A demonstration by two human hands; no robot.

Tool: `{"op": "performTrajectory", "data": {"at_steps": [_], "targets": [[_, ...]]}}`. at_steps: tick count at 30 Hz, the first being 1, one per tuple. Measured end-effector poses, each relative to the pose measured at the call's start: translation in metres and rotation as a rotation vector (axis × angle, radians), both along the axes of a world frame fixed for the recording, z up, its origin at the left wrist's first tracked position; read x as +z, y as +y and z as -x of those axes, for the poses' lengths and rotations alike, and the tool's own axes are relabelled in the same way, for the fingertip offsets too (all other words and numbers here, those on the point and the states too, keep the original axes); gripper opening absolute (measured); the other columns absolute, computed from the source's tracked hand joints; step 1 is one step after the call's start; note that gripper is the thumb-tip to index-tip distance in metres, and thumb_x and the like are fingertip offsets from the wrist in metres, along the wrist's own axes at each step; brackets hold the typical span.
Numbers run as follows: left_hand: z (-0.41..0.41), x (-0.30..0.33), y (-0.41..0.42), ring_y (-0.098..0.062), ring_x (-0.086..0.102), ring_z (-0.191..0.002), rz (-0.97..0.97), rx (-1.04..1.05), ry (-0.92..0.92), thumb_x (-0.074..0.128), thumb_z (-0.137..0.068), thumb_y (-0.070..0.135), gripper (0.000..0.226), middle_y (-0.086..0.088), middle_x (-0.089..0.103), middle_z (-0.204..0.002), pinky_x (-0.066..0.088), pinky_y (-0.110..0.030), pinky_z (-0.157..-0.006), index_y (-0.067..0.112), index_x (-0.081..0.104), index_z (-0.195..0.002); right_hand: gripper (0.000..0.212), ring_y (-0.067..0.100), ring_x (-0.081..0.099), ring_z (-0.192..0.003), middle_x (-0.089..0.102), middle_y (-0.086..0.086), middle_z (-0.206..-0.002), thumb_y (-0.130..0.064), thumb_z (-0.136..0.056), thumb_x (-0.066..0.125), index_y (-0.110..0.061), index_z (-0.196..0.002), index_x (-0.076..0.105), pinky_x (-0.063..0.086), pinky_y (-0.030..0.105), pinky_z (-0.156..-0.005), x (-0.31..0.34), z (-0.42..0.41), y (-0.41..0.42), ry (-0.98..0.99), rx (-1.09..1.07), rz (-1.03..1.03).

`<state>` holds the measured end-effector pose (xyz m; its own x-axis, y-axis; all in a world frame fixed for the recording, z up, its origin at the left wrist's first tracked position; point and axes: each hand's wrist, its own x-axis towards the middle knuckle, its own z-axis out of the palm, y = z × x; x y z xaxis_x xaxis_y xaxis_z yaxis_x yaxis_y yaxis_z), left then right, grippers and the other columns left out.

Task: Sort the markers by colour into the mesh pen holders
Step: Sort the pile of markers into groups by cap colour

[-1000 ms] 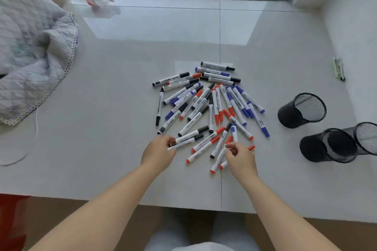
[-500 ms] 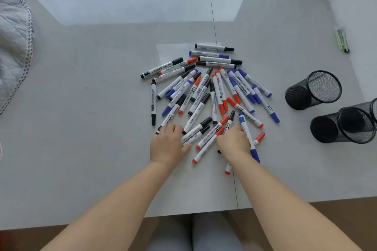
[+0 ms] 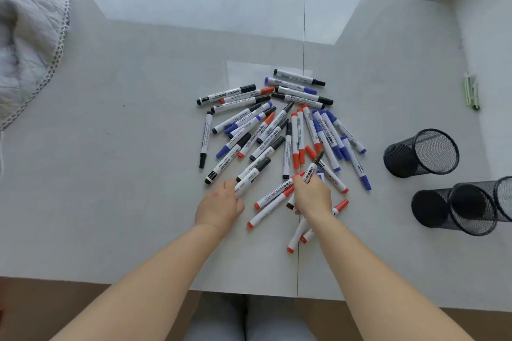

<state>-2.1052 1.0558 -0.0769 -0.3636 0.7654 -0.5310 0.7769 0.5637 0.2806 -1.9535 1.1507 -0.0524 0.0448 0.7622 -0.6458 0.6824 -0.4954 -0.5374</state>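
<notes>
Markers (image 3: 279, 130) beside mesh holders (image 3: 421, 152)

Markers and holders on the grey surface

Three black mesh pen holders (image 3: 421, 152) lie on their sides at the right, one farther off and two nested nearer. The heap of markers (image 3: 279, 133) holds roughly thirty in three cap colours, black, blue and red; overlaps prevent an exact count.
</notes>
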Motion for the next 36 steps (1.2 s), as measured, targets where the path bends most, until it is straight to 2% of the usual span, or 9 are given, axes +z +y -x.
{"op": "performTrajectory", "data": {"at_steps": [2, 4, 8, 14, 18, 22, 29, 32, 36], "targets": [[0.001, 0.004, -0.003, -0.028, 0.043, -0.072, -0.027, 0.099, -0.076, 0.042, -0.089, 0.019, 0.017, -0.013, 0.050, -0.093, 0.031, -0.033, -0.057, 0.008, 0.041, -0.101, 0.029, 0.017, 0.046, -0.057, 0.048, -0.001, -0.060, -0.024, -0.088, 0.041, -0.018, -0.060, 0.041, 0.034, 0.030, -0.050, 0.003, 0.003, 0.006, -0.002, 0.079, -0.087], [0.005, 0.008, -0.006, -0.030, 0.044, -0.067, -0.087, 0.187, -0.122, 0.043, -0.087, 0.018, 0.014, -0.010, 0.046, -0.081, 0.030, -0.033, -0.054, 0.009, 0.038, -0.096, 0.031, 0.015, 0.043, -0.055, 0.046, -0.002, -0.059, -0.022, -0.091, 0.040, -0.020, -0.060, 0.043, 0.030, 0.028, -0.050, 0.004, 0.008, 0.013, 0.016, 0.111, -0.148], [0.025, 0.016, -0.005, -0.030, 0.043, -0.064, -0.210, 0.353, -0.112, 0.045, -0.087, 0.017, 0.015, -0.006, 0.044, -0.072, 0.026, -0.033, -0.048, 0.011, 0.032, -0.089, 0.023, 0.023, 0.056, -0.079, 0.057, 0.004, -0.085, -0.026, -0.096, 0.037, -0.011, -0.098, 0.055, 0.047, 0.036, -0.068, 0.001, 0.015, 0.023, -0.005, 0.140, -0.171], [0.064, 0.008, 0.013, -0.033, 0.045, -0.071, -0.164, 0.318, 0.012, 0.044, -0.092, 0.018, 0.017, -0.015, 0.054, -0.088, 0.033, -0.034, -0.059, 0.004, 0.040, -0.101, 0.022, 0.026, 0.053, -0.075, 0.059, 0.013, -0.090, -0.024, -0.093, 0.043, -0.005, -0.095, 0.054, 0.042, 0.032, -0.061, -0.012, 0.034, 0.035, -0.178, 0.165, -0.154], [0.075, -0.001, 0.022, -0.035, 0.054, -0.088, -0.117, 0.183, 0.074, 0.045, -0.094, 0.029, 0.028, -0.012, 0.056, -0.105, 0.039, -0.037, -0.068, 0.007, 0.047, -0.111, 0.055, 0.033, 0.058, -0.098, 0.060, 0.016, -0.111, -0.047, -0.086, 0.053, -0.001, -0.117, 0.046, 0.042, 0.033, -0.068, -0.018, 0.054, 0.034, -0.267, 0.124, -0.087], [0.077, -0.005, 0.030, -0.033, 0.056, -0.087, -0.094, 0.127, 0.056, 0.048, -0.092, 0.042, 0.033, -0.008, 0.056, -0.104, 0.041, -0.035, -0.067, 0.010, 0.050, -0.102, 0.078, 0.035, 0.057, -0.106, 0.057, 0.016, -0.120, -0.055, -0.078, 0.061, 0.000, -0.127, 0.035, 0.048, 0.038, -0.078, -0.024, 0.071, 0.032, -0.321, 0.080, -0.027], [0.073, -0.008, 0.042, -0.024, 0.048, -0.076, -0.047, 0.181, 0.037, 0.058, -0.081, 0.051, 0.038, -0.003, 0.053, -0.091, 0.038, -0.028, -0.063, 0.015, 0.055, -0.094, 0.062, 0.028, 0.060, -0.088, 0.061, 0.012, -0.109, -0.043, -0.082, 0.057, 0.000, -0.123, 0.038, 0.041, 0.029, -0.060, -0.029, 0.090, 0.034, -0.247, -0.071, 0.071], [0.068, -0.012, 0.042, -0.024, 0.049, -0.072, -0.025, 0.236, -0.001, 0.060, -0.077, 0.043, 0.032, -0.002, 0.052, -0.083, 0.038, -0.027, -0.061, 0.015, 0.058, -0.091, 0.056, 0.025, 0.053, -0.077, 0.057, 0.009, -0.098, -0.039, -0.085, 0.055, 0.002, -0.120, 0.039, 0.039, 0.030, -0.061, -0.031, 0.095, 0.034, -0.247, -0.120, 0.074], [0.062, -0.016, 0.036, -0.026, 0.049, -0.068, -0.017, 0.292, -0.024, 0.059, -0.076, 0.039, 0.027, 0.000, 0.045, -0.070, 0.038, -0.026, -0.058, 0.015, 0.061, -0.088, 0.051, 0.029, 0.058, -0.083, 0.060, 0.014, -0.098, -0.038, -0.084, 0.054, 0.003, -0.114, 0.047, 0.040, 0.031, -0.063, -0.036, 0.094, 0.032, -0.221, -0.155, 0.060]]}}
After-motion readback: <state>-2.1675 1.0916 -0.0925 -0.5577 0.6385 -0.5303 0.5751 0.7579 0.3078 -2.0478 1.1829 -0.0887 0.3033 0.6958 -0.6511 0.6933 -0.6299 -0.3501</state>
